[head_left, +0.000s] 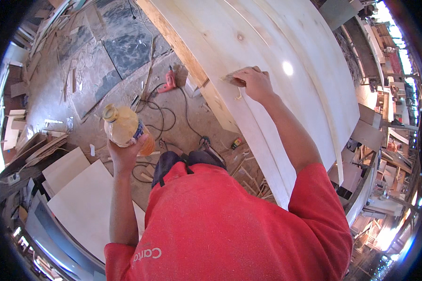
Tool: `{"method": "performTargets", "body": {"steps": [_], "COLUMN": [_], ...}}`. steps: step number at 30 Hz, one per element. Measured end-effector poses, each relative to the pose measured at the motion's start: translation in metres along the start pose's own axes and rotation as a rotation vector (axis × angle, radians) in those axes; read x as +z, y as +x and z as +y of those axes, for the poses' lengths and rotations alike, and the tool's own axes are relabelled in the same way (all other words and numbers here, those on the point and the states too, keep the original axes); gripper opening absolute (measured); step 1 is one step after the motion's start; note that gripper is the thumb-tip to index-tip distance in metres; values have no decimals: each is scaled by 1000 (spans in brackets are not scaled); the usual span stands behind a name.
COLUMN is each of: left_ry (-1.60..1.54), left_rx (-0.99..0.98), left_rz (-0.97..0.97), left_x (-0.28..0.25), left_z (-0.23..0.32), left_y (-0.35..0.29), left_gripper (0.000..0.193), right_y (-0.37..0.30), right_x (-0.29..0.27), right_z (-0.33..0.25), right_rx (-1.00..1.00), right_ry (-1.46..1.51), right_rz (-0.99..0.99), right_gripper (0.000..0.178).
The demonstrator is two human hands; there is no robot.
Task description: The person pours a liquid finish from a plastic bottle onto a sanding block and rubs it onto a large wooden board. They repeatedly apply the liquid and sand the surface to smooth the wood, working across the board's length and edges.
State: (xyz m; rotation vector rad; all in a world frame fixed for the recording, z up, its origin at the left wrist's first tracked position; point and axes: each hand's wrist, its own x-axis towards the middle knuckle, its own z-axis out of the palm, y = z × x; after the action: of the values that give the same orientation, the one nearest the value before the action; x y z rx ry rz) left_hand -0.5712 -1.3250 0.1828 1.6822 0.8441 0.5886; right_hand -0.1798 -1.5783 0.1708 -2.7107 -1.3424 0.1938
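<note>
My left hand (125,152) is wrapped round a plastic bottle (122,125) with a pale, yellowish-smeared body, a label and an uncapped neck, held in the air left of the panel. A big pale wooden panel (286,100) slopes across the right side, with lengthwise strips or seams on it. Near its left edge my right hand (255,83) is closed on a flat, thin spreader (231,78), whose edge appears to rest on the panel. Beside the spreader lies a small yellowish smear (239,97). The fingertips of my right hand are partly hidden.
On the floor stands a red power drill (169,80) with a looping black cable (173,112). Pale boards (79,201) lie at the lower left. Wood scraps (255,180) are under the panel. My feet are between these. Stacked timber (389,154) fills the right side.
</note>
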Motion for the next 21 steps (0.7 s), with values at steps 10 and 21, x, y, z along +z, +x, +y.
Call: {"method": "performTargets", "body": {"steps": [10, 21], "left_ry": [-140, 17], "left_rx": [-74, 58], "left_rz": [66, -137], "left_x": [58, 72], "left_z": [7, 69], "left_y": [-34, -8], "left_gripper": [67, 82], "right_y": [-108, -189], "right_x": [8, -37], "right_z": [51, 65], "right_rx": [-119, 392], "right_ry": [-29, 1009], "right_rz": [-45, 115], "right_gripper": [35, 26]}}
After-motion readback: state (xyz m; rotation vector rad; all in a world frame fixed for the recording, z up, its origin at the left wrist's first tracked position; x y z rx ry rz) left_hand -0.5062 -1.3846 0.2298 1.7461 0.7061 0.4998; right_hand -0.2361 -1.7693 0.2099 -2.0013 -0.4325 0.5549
